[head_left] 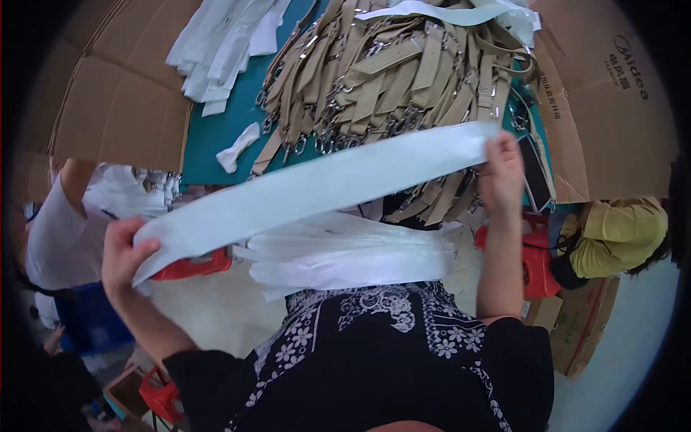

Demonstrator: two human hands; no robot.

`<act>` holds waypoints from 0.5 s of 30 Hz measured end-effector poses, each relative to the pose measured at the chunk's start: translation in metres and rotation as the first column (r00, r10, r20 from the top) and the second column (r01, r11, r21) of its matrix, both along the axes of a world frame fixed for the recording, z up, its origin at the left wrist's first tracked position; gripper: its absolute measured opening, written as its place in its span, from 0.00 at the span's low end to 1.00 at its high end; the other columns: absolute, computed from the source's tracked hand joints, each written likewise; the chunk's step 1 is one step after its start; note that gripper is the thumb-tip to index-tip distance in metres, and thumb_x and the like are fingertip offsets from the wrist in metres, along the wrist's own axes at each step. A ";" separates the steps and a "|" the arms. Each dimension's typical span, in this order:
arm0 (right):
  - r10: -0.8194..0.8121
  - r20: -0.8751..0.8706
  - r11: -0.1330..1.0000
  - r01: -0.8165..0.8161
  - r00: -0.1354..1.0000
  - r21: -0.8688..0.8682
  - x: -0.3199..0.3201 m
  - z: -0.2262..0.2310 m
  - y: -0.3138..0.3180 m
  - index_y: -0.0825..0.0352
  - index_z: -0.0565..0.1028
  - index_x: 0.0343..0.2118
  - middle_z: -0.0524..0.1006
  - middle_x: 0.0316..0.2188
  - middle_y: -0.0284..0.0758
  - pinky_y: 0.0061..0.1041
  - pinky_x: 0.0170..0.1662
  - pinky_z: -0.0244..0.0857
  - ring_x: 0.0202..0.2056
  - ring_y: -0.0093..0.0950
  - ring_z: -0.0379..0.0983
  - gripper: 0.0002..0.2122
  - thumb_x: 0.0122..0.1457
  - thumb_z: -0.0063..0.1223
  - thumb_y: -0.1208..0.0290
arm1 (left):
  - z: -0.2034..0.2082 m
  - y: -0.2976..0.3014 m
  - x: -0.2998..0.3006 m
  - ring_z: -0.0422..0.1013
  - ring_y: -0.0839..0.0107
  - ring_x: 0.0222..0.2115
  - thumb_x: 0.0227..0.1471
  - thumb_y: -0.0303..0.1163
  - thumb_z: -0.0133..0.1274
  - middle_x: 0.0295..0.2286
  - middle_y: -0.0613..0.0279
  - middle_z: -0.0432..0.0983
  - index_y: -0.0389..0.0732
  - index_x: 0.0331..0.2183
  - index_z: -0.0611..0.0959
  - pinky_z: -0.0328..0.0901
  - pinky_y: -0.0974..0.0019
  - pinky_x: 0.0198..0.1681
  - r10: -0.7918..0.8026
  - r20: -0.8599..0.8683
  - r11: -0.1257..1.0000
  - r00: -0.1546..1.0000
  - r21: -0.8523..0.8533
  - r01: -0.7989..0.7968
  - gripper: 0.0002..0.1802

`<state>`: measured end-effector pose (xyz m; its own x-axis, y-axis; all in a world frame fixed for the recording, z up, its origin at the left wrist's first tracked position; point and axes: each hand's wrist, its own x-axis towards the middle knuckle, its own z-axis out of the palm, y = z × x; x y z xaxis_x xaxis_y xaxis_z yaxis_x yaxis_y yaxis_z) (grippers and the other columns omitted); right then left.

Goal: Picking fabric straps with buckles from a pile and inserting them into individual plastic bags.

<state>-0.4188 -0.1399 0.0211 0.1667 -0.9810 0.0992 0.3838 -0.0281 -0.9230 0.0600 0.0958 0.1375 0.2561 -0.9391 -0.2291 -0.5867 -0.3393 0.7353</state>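
White strip [317, 187], long and flat, is stretched between your two hands across the middle of the frame. Its long axis runs from lower left up to upper right, so the right end sits higher in the frame than the left end. Your left hand [128, 258] is at centre left, fingers curled shut around the strip's left end, thumb on top. Your right hand [502, 173] is at upper right of centre, pinching the other end, fingers folded over the top edge. Neither hand is nearer the strip than the other: both hold it, one at each end, and the middle hangs free with no support.

Just below the strip, on your lap, lies a stack of more white strips [353, 255], running roughly left to right, close under it but not clearly touching. You can reach the stack with either hand; it lies between them, a bit nearer the right forearm.

Above the strip, at top centre, a heap of tan straps [389, 72] with metal buckles rests on a teal table [216, 133]. More white pieces [223, 43] lie at upper left, and one small white piece [237, 147] lies alone on the teal. Cardboard [122, 108] flanks the table. A red stool [536, 259] shows at right, beside a person in yellow [622, 234].
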 end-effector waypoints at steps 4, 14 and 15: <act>0.180 -0.356 0.978 -0.204 0.917 -0.032 0.047 -0.013 0.037 0.65 0.69 0.27 0.70 0.36 0.32 0.17 0.41 0.62 0.38 0.20 0.67 0.06 0.47 0.49 0.83 | -0.022 -0.009 -0.023 0.73 0.62 0.27 0.34 0.39 0.61 0.25 0.52 0.76 0.35 0.32 0.79 0.66 0.66 0.33 -0.107 0.616 0.946 0.780 0.305 -0.112 0.21; 0.012 -0.650 0.640 -0.506 0.760 -0.579 0.095 0.014 0.075 0.67 0.71 0.34 0.68 0.38 0.37 0.27 0.40 0.65 0.39 0.34 0.68 0.14 0.40 0.55 0.83 | -0.126 -0.110 -0.197 0.66 0.74 0.36 0.40 0.30 0.58 0.34 0.61 0.70 0.35 0.33 0.76 0.60 0.71 0.41 -0.328 -0.637 0.944 0.698 -0.245 0.220 0.15; -0.003 -0.652 0.636 -0.502 0.758 -0.586 0.091 0.015 0.070 0.67 0.71 0.34 0.68 0.38 0.37 0.27 0.40 0.65 0.39 0.34 0.68 0.14 0.40 0.55 0.83 | -0.126 -0.116 -0.198 0.66 0.74 0.36 0.40 0.30 0.58 0.34 0.61 0.70 0.35 0.33 0.76 0.60 0.71 0.41 -0.343 -0.634 0.939 0.693 -0.259 0.228 0.15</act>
